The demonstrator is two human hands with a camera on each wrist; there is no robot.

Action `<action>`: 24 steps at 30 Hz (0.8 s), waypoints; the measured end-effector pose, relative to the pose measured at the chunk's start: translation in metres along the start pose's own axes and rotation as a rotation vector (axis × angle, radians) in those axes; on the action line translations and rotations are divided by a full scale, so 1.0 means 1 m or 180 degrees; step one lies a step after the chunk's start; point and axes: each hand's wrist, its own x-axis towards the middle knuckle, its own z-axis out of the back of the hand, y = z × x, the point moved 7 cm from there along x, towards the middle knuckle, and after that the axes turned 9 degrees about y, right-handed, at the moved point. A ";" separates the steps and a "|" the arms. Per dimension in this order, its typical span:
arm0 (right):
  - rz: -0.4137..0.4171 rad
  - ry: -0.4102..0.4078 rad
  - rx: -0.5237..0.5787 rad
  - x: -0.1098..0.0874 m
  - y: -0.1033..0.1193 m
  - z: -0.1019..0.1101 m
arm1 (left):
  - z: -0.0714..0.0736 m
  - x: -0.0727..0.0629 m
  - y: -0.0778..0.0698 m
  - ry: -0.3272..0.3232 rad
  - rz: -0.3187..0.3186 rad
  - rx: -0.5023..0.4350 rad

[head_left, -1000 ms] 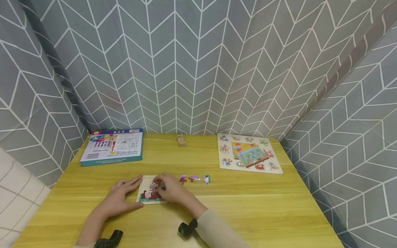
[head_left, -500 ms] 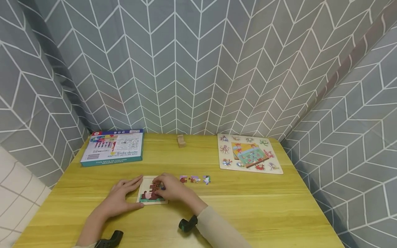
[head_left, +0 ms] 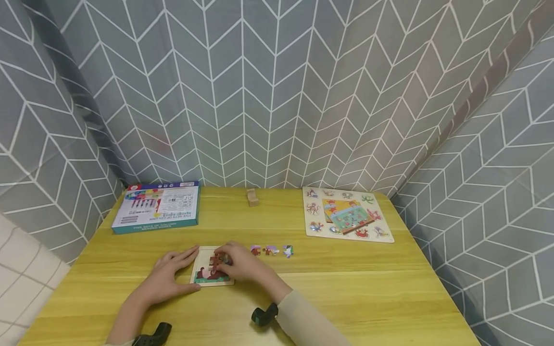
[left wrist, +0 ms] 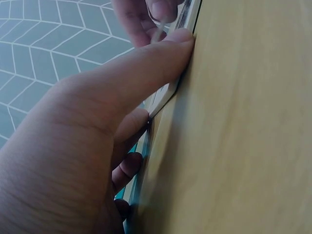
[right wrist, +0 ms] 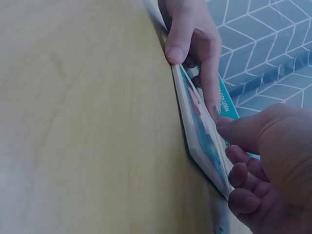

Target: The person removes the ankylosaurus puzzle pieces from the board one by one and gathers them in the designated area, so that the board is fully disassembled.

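A small wooden jigsaw puzzle board (head_left: 198, 263), partly filled along its near side, lies on the table. My left hand (head_left: 166, 276) holds it by its left end, thumb at the near corner and forefinger at the far one. Over the board, my right hand (head_left: 240, 262) pinches a puzzle piece (left wrist: 158, 32) between thumb and fingers; the hand covers the board's right part. In the right wrist view the right thumb (right wrist: 234, 130) comes down close over the picture. To the right lie three loose pieces: a brown one (head_left: 256, 251), another brown one (head_left: 270, 250), and a green-and-white one (head_left: 288, 250).
A flat box of beaded boxes (head_left: 156, 206) lies at the back left, a small wooden block (head_left: 252, 197) at the back middle. At the back right, two picture puzzles (head_left: 352, 218) rest on an animal board (head_left: 312, 229). Patterned curtains (head_left: 277, 96) enclose the table.
The piece in my right hand looked pale and tilted one second ago; now its brown side shows, lying nearer to flat on the board. My left hand stays in place.
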 end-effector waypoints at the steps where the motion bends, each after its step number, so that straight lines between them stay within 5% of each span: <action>1: 0.0037 -0.0033 0.0026 -0.002 0.000 0.001 | 0.000 0.000 0.000 0.0003 0.0003 -0.0003; 6: 0.0096 -0.0228 0.0220 -0.023 -0.008 0.012 | -0.002 0.001 0.000 0.0011 0.0004 -0.0022; 14: -0.0234 -0.0601 0.0615 -0.074 -0.050 0.033 | -0.001 -0.001 0.004 0.0017 0.0007 -0.0028; 24: -0.0414 -0.0910 0.0643 -0.128 -0.080 0.036 | -0.003 0.002 0.005 0.0012 0.0005 -0.0003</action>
